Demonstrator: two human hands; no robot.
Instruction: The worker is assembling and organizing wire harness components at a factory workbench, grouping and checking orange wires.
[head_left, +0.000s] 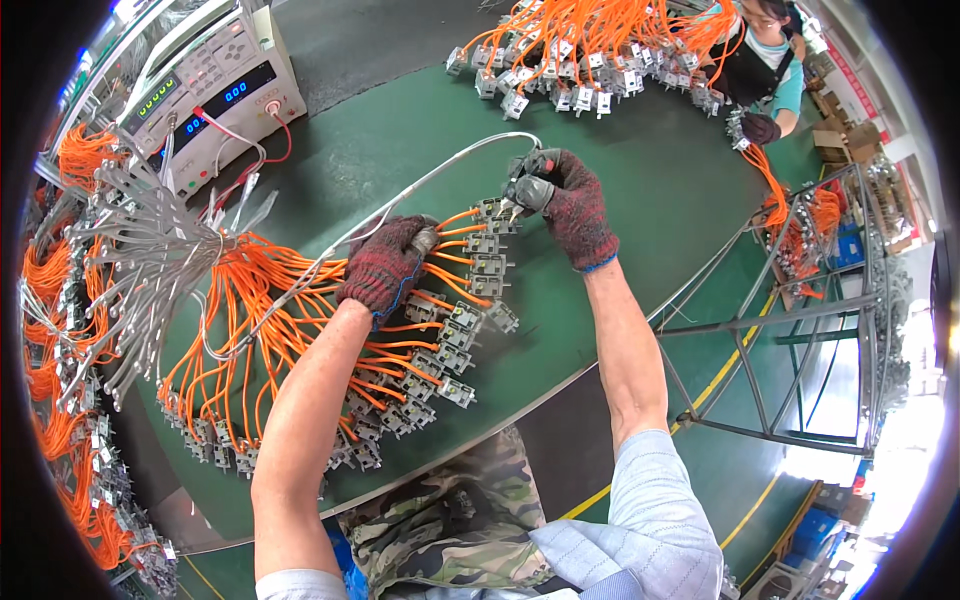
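My left hand (388, 262), in a dark red knit glove, is closed over some orange cables (455, 272) just behind their metal connectors. My right hand (575, 208), gloved alike with dark-covered fingertips, pinches the end of a white test lead (430, 178). A small pale tip from its fingers touches or nearly touches the farthest metal connector (493, 212); the contact itself is too small to tell. Many more grey box-shaped connectors (455, 345) fan out along the bench, their orange cables gathered in a bundle (245, 262) on the left.
A bench instrument (215, 100) with lit displays stands at the back left on the green bench (640, 140). More orange cables with connectors (580, 70) lie at the far side, near a co-worker's gloved hand (760, 128). A metal-frame rack (780, 330) stands right; hanging cable bundles (70, 420) line the left.
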